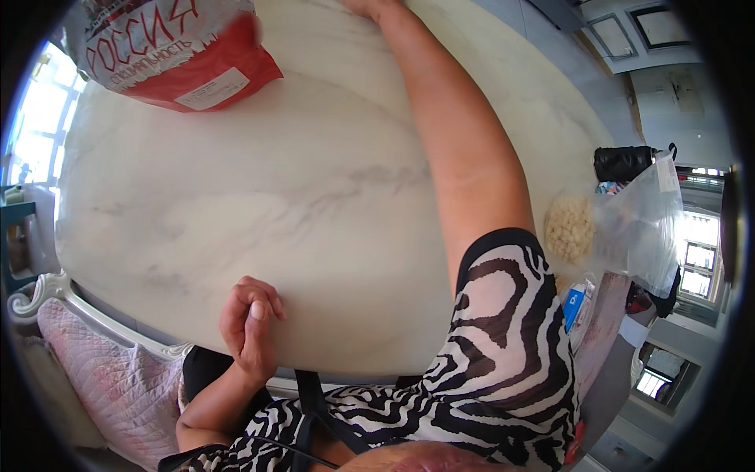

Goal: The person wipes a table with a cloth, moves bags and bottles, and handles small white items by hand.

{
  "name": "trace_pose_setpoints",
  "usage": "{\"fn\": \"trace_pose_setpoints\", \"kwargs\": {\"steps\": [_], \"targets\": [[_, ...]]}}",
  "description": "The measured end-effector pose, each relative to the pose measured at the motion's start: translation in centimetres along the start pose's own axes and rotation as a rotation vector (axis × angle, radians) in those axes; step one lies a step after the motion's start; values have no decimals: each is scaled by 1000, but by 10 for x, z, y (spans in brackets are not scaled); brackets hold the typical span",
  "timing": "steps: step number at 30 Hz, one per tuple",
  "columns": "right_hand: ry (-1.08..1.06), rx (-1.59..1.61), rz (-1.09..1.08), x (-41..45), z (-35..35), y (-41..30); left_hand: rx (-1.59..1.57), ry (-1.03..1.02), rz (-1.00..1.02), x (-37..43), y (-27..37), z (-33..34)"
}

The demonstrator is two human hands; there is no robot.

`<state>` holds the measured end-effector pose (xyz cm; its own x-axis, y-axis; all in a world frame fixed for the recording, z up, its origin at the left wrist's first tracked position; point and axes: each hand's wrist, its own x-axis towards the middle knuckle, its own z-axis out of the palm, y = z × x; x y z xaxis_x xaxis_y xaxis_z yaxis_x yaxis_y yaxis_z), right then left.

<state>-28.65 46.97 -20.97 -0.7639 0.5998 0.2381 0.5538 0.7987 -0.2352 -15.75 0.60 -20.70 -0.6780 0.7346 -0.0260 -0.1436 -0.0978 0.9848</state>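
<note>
A marble-patterned table top (265, 194) lies before me. My left hand (252, 321) rests at its near edge, fingers loosely curled, with nothing visible in it. My right arm stretches across the table to the far edge of the view; only part of my right hand (371, 7) shows there, and its fingers are cut off. A red and silver printed plastic bag (194, 65) stands at the upper left, on the table, bearing large lettering and a white label. It is apart from both hands.
At the right side lie a clear bag of pale pieces (570, 230), a large clear plastic bag (643, 224), a black cylindrical case (623, 164) and a blue-and-white packet (573, 307). A quilted cover (112, 377) drapes the seat at the lower left.
</note>
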Motion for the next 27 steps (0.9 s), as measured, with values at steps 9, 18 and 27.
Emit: {"fn": "trace_pose_setpoints", "kwargs": {"steps": [9,18,27], "targets": [[120,150,-427,-160,-12,3,6,17,-4,4,1,-3],[246,-150,308,-116,-55,227,28,3,12,5,-2,4],[191,23,5,-49,-1,114,147,-32,41,6,6,4]]}}
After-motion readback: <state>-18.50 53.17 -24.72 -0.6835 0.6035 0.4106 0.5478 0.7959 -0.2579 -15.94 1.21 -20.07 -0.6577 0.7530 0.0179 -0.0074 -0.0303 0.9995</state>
